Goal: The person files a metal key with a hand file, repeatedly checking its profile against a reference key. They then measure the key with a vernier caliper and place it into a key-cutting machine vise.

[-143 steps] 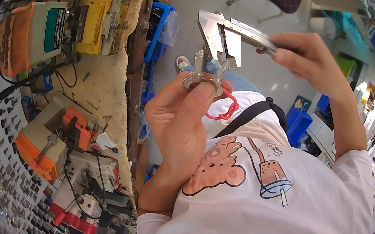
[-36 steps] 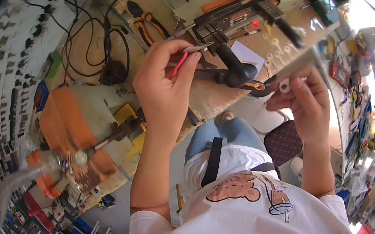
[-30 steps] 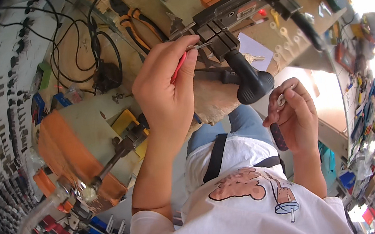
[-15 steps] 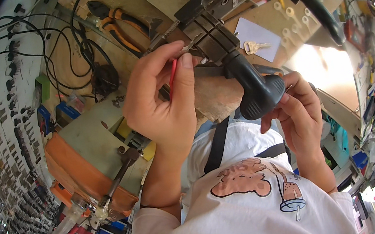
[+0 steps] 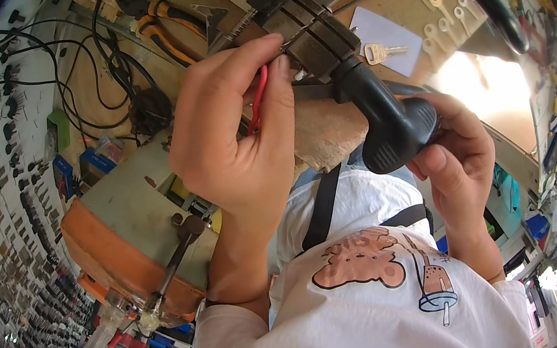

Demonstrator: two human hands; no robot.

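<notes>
A dark metal vise (image 5: 324, 43) with grooved jaws sits ahead of me, its curved black handle (image 5: 398, 136) pointing down toward my body. My left hand (image 5: 226, 128) is closed in a pinch, thumb and forefinger at the left side of the jaws. A thin, curved red item (image 5: 258, 98) runs between that thumb and forefinger; its kind does not show, and the tips hide whatever else is pinched. My right hand (image 5: 461, 166) is curled around the lower end of the black handle, with its fingers partly hidden behind it.
A brass-headed key (image 5: 377, 54) lies on a pale sheet (image 5: 390, 30), with several key blanks (image 5: 438, 5) to the right. Orange-and-black pliers (image 5: 162, 26) and black cables (image 5: 77, 81) lie at the far left. An orange-and-grey machine (image 5: 132, 223) with a lever stands left.
My left fingertips have moved slightly up and in against the vise jaws. My right hand has shifted a little right and lower, closing around the handle's end. The view has shifted slightly.
</notes>
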